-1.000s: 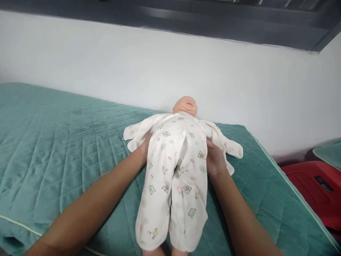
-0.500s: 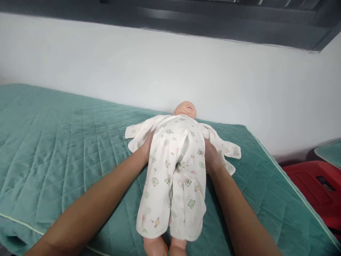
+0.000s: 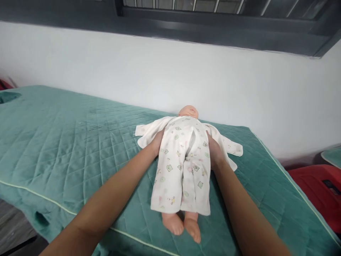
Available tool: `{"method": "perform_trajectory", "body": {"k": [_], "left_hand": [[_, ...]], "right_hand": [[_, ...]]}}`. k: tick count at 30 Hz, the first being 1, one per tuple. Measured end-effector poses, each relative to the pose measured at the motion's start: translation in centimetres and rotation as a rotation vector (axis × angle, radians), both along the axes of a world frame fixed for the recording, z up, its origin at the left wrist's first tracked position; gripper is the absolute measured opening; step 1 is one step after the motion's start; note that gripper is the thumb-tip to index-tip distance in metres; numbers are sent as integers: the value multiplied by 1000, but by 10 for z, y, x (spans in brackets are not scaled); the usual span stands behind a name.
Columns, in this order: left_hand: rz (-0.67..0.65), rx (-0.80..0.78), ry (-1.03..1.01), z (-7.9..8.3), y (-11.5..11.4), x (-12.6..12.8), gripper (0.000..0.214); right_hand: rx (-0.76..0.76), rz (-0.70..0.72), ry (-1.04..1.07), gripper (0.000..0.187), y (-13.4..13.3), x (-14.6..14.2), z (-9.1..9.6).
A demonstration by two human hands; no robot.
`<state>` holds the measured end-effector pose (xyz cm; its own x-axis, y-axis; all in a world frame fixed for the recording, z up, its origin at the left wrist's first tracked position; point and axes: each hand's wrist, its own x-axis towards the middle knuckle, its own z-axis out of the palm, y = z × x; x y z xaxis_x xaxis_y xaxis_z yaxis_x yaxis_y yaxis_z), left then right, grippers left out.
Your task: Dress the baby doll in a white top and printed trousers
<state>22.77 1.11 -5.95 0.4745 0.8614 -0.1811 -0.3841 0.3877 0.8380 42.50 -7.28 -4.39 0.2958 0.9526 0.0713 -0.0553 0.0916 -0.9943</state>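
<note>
A pale plastic baby doll [image 3: 183, 160] in a white animal-print romper lay on its back on the teal quilted bed [image 3: 66, 142], its bare feet nearest. The left hand [image 3: 157, 143] and right hand [image 3: 214, 153] clasped its torso from either side, fingers curled against the cloth and partly hidden. Its head lay by the white wall [image 3: 239, 89].

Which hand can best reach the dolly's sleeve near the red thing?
Probably the right hand: it holds the doll just beside that sleeve; the left hand is across the body.
</note>
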Motion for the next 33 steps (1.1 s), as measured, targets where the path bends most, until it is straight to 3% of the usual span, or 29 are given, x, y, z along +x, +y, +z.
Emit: {"method": "perform_trajectory", "body": {"k": [4,7,12,15,17,21,25,29,33], "left_hand": [[244,329,166,5,-27,-13,33],[393,577,367,5,-68,-36,36],[504,919,570,-14,-163,-76,20],[478,1081,679,-26,-208,-85,26],[398,1180,760,-29,-225,-86,34],[312,1345,948,-29,-232,-86,43],[312,1425,1103,-25,-226,-85,35],[332,1424,1047,-19,-221,-83,24],[345,1363,900,-1,-228,-76,21]], "right_hand": [[-43,-208,-117,49,-19,-7,1],[-5,-260,-256,52,-51,-17,-6],[96,-210,-286,68,-130,-52,-33],[130,-163,-440,55,-174,-69,-41],[146,-155,-555,46,-194,-75,-41],[153,-159,-792,36,-212,-78,-38],[150,-191,-914,22,-209,-80,-37],[166,-150,-913,15,-207,-84,-31],[290,-117,-876,13,-219,-87,-13]]}}
